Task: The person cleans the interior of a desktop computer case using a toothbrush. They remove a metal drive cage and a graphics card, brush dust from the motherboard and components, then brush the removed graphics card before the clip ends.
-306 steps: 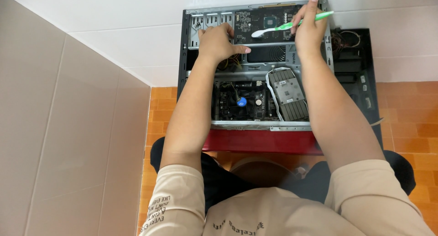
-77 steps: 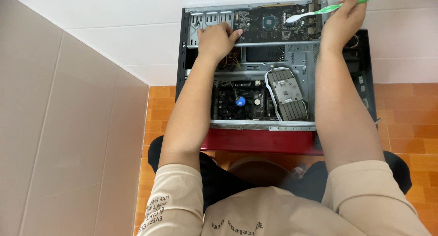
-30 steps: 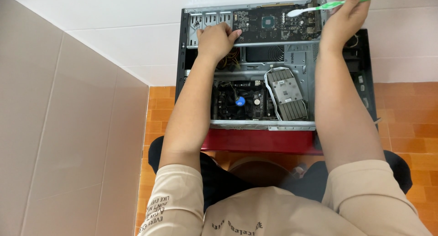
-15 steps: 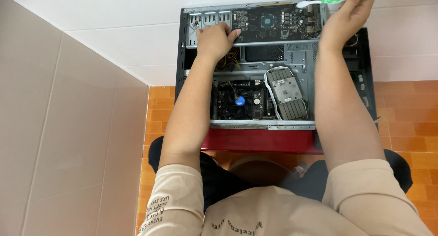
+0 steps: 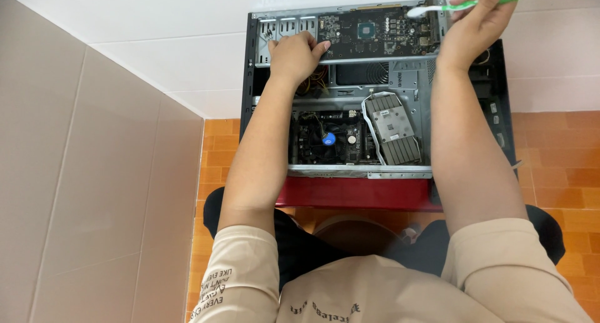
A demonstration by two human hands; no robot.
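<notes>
Gripping green toothbrush (image 5: 475, 2), R hand (image 5: 478, 26) closed; bristles on circuit board (image 5: 375, 32).

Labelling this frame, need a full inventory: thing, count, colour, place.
computer case: 1, black and grey, side open, lying on its side on the floor against the wall
graphics card: 1, dark circuit board, far end of the case
toothbrush: 1, green handle, white head on the card's right end
heatsink: 1, grey, right of the motherboard
motherboard: 1, dark with a blue round part, near end of the case
red panel: 1, red, near edge of the case
floor tiles: many, orange
wall tiles: many, white and beige
left hand: 1, resting on the card's left end
right hand: 1, gripping the toothbrush
</notes>
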